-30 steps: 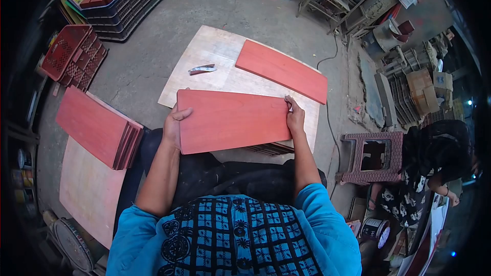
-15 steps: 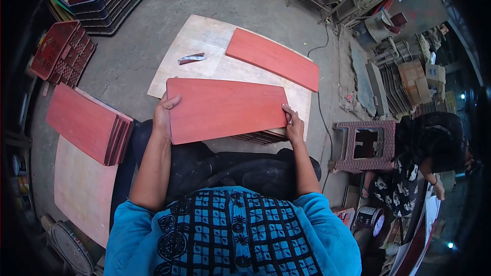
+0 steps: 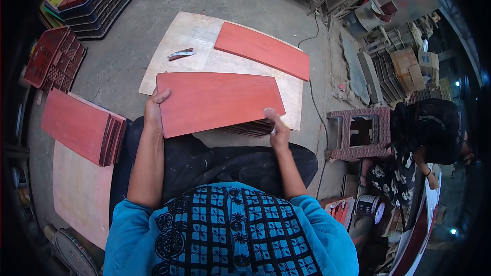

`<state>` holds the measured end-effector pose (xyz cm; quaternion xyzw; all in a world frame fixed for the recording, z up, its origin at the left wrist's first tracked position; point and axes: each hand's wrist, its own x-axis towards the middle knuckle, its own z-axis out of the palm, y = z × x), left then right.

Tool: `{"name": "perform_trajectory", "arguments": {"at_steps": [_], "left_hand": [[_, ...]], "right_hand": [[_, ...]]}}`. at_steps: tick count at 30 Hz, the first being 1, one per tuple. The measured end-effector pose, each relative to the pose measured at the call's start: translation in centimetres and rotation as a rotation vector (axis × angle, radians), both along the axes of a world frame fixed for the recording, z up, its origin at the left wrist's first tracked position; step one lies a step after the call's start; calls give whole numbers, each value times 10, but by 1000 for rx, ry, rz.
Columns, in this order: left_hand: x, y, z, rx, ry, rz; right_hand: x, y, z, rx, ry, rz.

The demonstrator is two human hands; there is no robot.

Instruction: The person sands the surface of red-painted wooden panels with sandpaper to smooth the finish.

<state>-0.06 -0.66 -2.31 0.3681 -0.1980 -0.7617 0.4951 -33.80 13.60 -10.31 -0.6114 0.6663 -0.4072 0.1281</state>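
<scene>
My left hand [image 3: 154, 108] grips the left end of a red-painted wooden board [image 3: 217, 102], thumb on its upper face. The board is held tilted above my lap. At the board's right end is my right hand [image 3: 277, 130], blurred by motion; its fingers look curled at the edge around something small and pale that I cannot make out. Under the board, the edges of several stacked pieces [image 3: 250, 129] show in part. Beyond it, a second red board [image 3: 263, 51] lies on a pale plywood sheet [image 3: 192, 33], with a folded strip [image 3: 181, 54] to its left.
To my left, several red boards [image 3: 82, 128] are stacked on another pale sheet [image 3: 79, 189]. Farther off stand a red crate [image 3: 53, 61] and stacked dark trays [image 3: 105, 7]. On the right are a woven-pattern stool [image 3: 358, 133], a cable [image 3: 318, 107] and a bending person [image 3: 427, 133].
My right hand has slid down the board's right edge and is blurred now. The left hand keeps its grip. The whole view has shifted slightly left and up.
</scene>
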Motion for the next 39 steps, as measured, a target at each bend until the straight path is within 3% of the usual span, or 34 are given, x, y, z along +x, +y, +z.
{"name": "perform_trajectory", "arguments": {"at_steps": [1,3,6,8,10,13,15,20,23,27,28,32,35,39], "left_hand": [[0,0,1,2,-11,1],[-1,-1,4,-10,-11,2],[-1,3,5,-9,7,1],[-2,2,8,7,-1,-8],[-2,0,3,-6,-19,9],[0,-2,1,2,-4,-5],[0,0,1,7,9,-22],[-1,0,8,32,-35,-3],[0,-3,4,53,-40,4],[3,-10,-1,175,-32,-20],[3,-10,1,188,-50,-15],[6,-13,-6,171,-60,3],[3,-10,2,149,-108,1],[5,-10,-4,60,-118,-23]], "right_hand": [[-9,-3,4,38,50,-98],[-7,-7,8,40,-63,-50],[12,-5,12,-84,178,41],[-24,-3,-4,51,-18,-128],[-40,-4,14,257,-178,-365],[-45,-4,2,44,-21,-342],[-33,-1,-5,158,134,-307],[-31,1,15,9,-399,-317],[-54,12,-3,46,-12,-465],[-33,11,6,226,508,-429],[-30,12,5,244,525,-390],[-45,13,-5,114,39,-493],[-50,8,7,-149,-439,-388],[-42,3,12,-107,-342,-312]]}}
